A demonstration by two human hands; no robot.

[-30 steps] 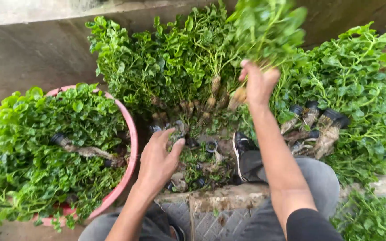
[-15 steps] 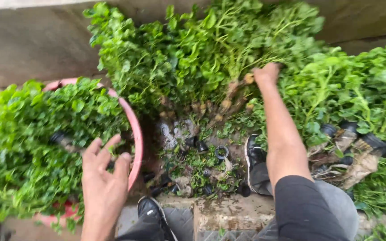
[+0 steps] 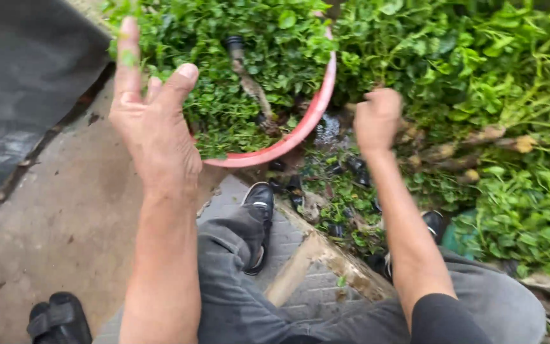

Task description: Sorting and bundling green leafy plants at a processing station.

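Note:
My left hand (image 3: 151,121) is raised with fingers spread, empty, just left of a pink basin (image 3: 300,127) packed with small leafy green plants (image 3: 256,51). My right hand (image 3: 377,118) is closed in a fist low among a big heap of leafy seedlings (image 3: 479,70) with thick pale stems (image 3: 479,137); what it grips is hidden by the fingers. Small black nursery pots (image 3: 342,169) and dirt lie beneath that hand.
I squat in grey trousers (image 3: 237,280) with black shoes (image 3: 259,204) on a paved edge with a raised kerb (image 3: 326,255). A black sandal (image 3: 58,318) lies at the bottom left on concrete. A dark grey sheet (image 3: 20,83) covers the far left.
The view has swung left and down. My left hand rose from the basin's plants to the basin's left side. My right hand dropped from the stems toward the ground and closed.

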